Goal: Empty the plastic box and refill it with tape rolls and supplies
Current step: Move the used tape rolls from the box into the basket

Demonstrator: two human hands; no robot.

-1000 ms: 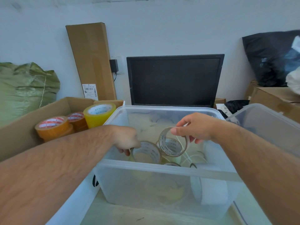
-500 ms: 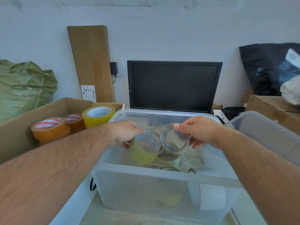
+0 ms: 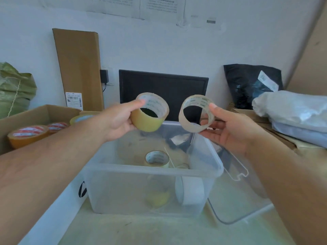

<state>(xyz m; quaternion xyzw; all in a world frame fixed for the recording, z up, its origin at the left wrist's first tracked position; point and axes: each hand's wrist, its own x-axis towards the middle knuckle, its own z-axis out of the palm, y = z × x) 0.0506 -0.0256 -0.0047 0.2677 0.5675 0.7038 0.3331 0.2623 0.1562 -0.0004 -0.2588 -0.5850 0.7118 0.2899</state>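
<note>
The left hand [image 3: 116, 121] grips a yellowish tape roll [image 3: 145, 122] and the right hand [image 3: 228, 131] pinches a thinner pale roll [image 3: 196, 101]. Both rolls are held apart above the clear plastic box [image 3: 150, 169]. Another tape roll [image 3: 156, 159] lies inside the box, with a white roll [image 3: 190, 191] at its 5 o'clock. A cardboard box [image 3: 31, 115] of orange rolls [image 3: 28, 137] sits at 9 o'clock.

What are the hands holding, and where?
The left hand pinches a yellowish tape roll by its rim; the right hand pinches a paler roll likewise.

Translucent smooth plastic box [image 3: 152, 171], glossy yellowish tape roll [image 3: 149, 113], matt brown cardboard carton [image 3: 38, 114].
</note>
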